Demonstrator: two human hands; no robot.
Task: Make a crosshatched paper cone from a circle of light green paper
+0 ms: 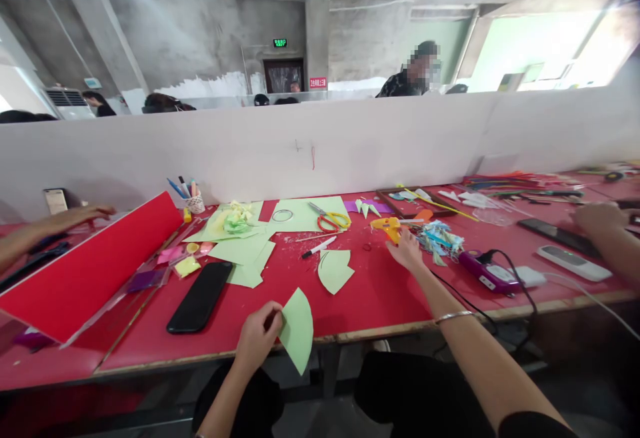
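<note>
In my left hand (259, 333), a fan-shaped piece of light green paper (299, 333) is pinched by its left edge, just over the table's front edge. My right hand (407, 251) reaches forward with its fingers around the handle of a yellow glue gun (386, 226), whose nozzle points left. Part of the handle is hidden by the fingers. Between the hands lies a cut green paper piece (334, 271) with curved lines on it. Behind that are a black-and-white marker (319, 247) and yellow-and-red scissors (337, 219).
A black phone (200, 298) and green sheets (243, 253) lie left, near a tilted red board (100, 271). Blue-and-white tassels (443, 239) and a purple device (487, 273) with cables sit right. Other people's hands (83, 218) work at both sides. A white partition (240, 158) stands behind.
</note>
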